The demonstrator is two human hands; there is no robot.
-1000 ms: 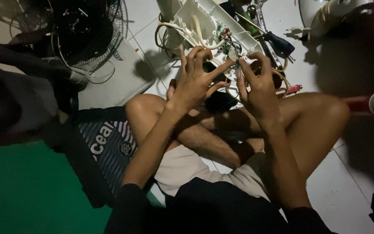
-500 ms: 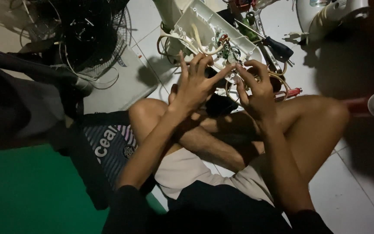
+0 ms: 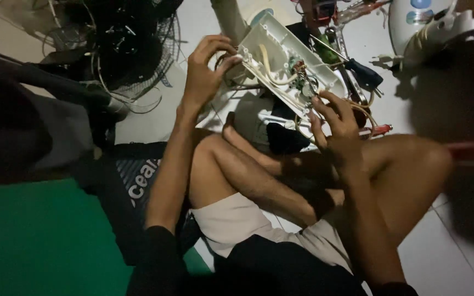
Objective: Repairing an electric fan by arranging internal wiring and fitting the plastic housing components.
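I sit cross-legged on a white tiled floor. An opened white plastic housing (image 3: 281, 46) with wires and a small circuit board inside lies tilted in front of my knees. My left hand (image 3: 204, 74) grips its left end, fingers curled over the edge. My right hand (image 3: 336, 126) holds its lower right edge, fingers beside the loose wires (image 3: 303, 82). A black part (image 3: 283, 137) lies below the housing.
A black wire fan guard (image 3: 122, 38) with tangled cables lies at the upper left. Screwdrivers (image 3: 357, 68) and small tools sit behind the housing. A white appliance base (image 3: 429, 24) is at the upper right. A green mat (image 3: 45, 235) and dark cloth lie at left.
My hands have spread apart from a close two-handed hold. The left hand moved to the housing's left end, the right stayed at its lower edge. The view shifted down and closer.
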